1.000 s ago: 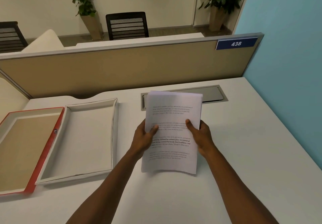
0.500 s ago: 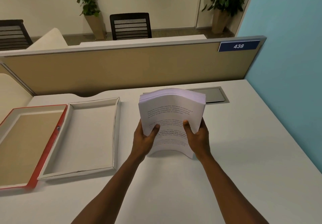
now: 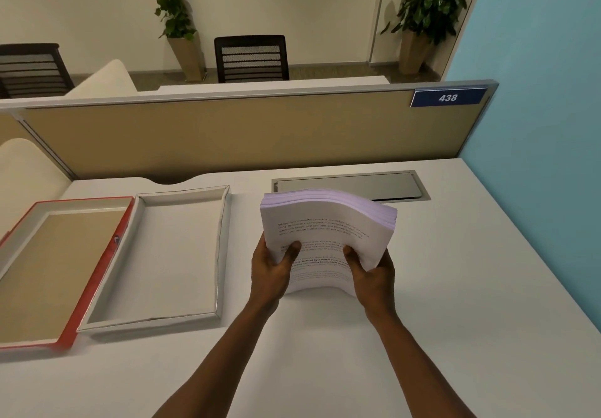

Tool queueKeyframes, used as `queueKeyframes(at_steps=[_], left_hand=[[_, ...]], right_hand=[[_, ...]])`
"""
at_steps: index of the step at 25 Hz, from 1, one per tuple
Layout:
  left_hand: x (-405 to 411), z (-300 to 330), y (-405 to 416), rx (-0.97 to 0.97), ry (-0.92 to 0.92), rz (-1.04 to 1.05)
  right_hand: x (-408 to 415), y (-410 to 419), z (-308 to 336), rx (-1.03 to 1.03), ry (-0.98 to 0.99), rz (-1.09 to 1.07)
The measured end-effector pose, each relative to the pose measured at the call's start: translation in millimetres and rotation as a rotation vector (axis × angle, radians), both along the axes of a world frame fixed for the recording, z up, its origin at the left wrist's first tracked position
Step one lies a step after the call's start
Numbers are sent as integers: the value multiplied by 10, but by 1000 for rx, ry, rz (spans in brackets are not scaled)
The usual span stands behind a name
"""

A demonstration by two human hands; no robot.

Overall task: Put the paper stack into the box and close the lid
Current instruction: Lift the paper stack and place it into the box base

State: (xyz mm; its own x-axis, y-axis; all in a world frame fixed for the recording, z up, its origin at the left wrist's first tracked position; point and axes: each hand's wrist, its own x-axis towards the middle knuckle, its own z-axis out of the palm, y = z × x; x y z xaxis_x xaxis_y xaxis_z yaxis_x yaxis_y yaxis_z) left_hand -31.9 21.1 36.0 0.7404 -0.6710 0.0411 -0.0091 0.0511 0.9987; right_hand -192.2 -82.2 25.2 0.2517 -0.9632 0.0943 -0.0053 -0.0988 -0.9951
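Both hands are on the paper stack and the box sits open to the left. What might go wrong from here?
1. The paper stack bows between the left hand and right hand; its far edge is fanned, so sheets may slide loose.
2. The box looks only slightly larger than a sheet, so corners may catch on its wall.
3. Misaligned sheets could stop the red lid closing flat.

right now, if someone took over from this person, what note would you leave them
Left hand: gripping the paper stack at its near left edge.
Right hand: gripping its near right edge.
The stack is bowed and stands on its near edge on the desk.
Box: open, empty, left of the hands. Red lid lies beside it, inside up.
Done: stack picked up.
Left: lay stack in box, close lid.
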Motion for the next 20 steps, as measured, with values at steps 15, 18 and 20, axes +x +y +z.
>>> queueKeyframes(at_steps=[15, 18, 20], left_hand=[[109, -6, 173, 252, -165, -175], [115, 84, 201, 250, -210, -155], [142, 187, 283, 227, -229, -128]], right_hand=[[-325, -68, -281, -478, 540, 123], [-281, -123, -138, -510, 571, 152], [-216, -110, -19, -508, 547, 187]])
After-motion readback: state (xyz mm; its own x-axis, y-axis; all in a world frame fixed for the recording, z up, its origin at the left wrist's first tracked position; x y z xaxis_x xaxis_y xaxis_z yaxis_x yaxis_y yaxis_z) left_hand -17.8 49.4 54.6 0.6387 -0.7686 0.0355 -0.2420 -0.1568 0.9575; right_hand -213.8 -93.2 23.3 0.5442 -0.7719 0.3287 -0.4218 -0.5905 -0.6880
